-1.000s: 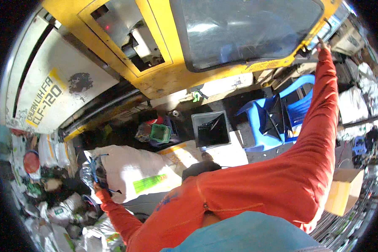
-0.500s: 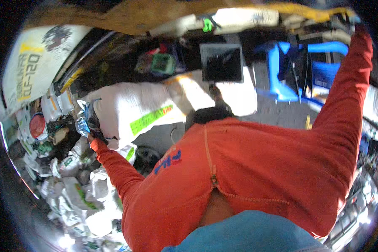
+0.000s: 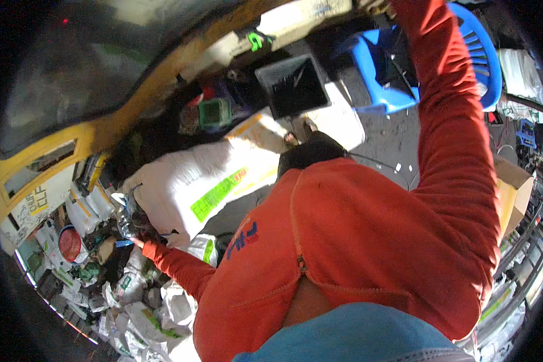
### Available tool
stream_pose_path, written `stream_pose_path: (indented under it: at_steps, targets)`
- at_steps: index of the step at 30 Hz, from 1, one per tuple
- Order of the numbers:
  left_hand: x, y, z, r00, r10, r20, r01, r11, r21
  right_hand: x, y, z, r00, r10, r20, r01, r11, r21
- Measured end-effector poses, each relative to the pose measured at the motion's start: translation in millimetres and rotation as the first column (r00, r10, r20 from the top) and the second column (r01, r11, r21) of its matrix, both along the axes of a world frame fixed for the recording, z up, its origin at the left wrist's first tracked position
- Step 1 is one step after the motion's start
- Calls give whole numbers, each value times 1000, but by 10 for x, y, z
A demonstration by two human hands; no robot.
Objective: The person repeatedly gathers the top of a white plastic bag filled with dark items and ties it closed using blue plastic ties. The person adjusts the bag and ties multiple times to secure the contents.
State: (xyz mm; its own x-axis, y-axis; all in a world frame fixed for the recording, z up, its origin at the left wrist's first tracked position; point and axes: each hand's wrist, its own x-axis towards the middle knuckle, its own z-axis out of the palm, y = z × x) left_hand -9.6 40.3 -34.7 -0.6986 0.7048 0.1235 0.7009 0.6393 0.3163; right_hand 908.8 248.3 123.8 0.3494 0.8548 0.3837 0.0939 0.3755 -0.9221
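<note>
Plastic item (image 3: 125, 223), clear and shiny.

The yellow door (image 3: 111, 114) has slid leftward, and the right sleeve (image 3: 449, 108) has swung inward

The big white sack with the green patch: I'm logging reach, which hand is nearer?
Left. The left hand is by the left end of the white sack; the right hand is out of view, its sleeve crossing the top edge, well right of the sack.
</note>
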Motion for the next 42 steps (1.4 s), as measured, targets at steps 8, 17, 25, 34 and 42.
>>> stream_pose_path:
  at_steps: [8,17,25,34,42]
  targets:
    - [896,796,536,939,-90,-333,65,994,-86,-1276,44,-12,963,178,200,-193,980,54]
    - [1753,1220,829,858,-96,-505,-54,960,-275,-77,428,229,945,62,321,-168,935,313]
    - [1935,1274,961,765,-164,-622,-110,920,-377,1363,4461,193,804,-283,523,186,955,230]
    - [2160,1248,1125,660,-230,-715,-52,936,-349,1388,4608,550,586,-189,788,81,981,175]
    - [2153,1263,1196,820,-168,-547,-66,922,-382,1329,4835,497,439,-251,862,171,966,194]
